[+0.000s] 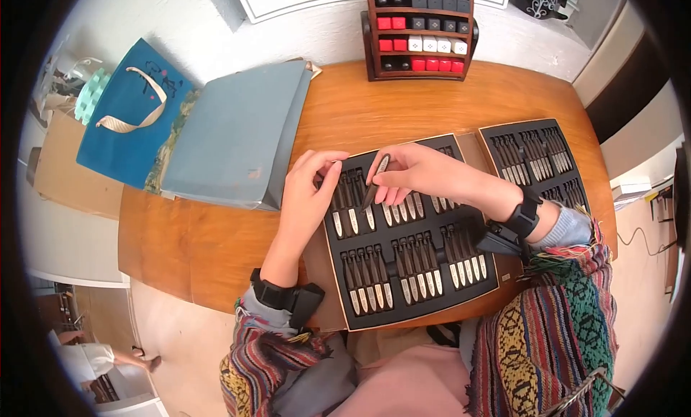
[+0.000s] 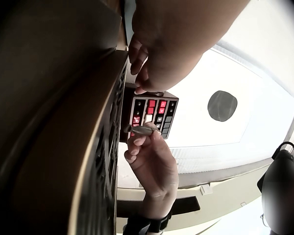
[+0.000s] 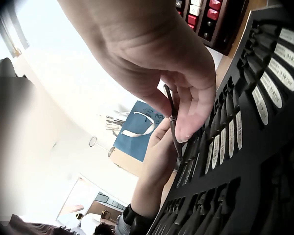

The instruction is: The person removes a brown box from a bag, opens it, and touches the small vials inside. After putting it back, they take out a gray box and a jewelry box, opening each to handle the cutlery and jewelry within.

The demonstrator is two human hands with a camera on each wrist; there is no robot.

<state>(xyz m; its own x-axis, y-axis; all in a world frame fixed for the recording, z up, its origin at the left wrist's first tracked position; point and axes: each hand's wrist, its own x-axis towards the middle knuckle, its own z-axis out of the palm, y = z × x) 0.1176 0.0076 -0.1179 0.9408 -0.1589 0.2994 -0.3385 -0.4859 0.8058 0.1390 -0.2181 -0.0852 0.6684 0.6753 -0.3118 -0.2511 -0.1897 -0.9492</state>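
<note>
My right hand point(image 1: 409, 171) pinches a slender dark utensil point(image 1: 384, 164) with a pale label on its flat end, tilted above a black compartmented tray point(image 1: 394, 234). In the right wrist view, the utensil point(image 3: 173, 128) runs between thumb and fingers, its narrow end pointing down at the tray. My left hand point(image 1: 308, 183) is at the tray's far left corner, fingers loosely bent, with nothing seen in its grasp. Several groups of matching labelled utensils point(image 1: 416, 273) lie in the tray's slots. In the left wrist view, the right hand point(image 2: 156, 164) holds the utensil's flat end point(image 2: 144, 130) upward.
A second case point(image 1: 518, 124) of similar utensils stands to the right. At the back is a wooden rack point(image 1: 419, 75) of red, white and black cubes. A grey-blue box point(image 1: 223, 136) and a blue paper bag point(image 1: 119, 147) occupy the table's left side.
</note>
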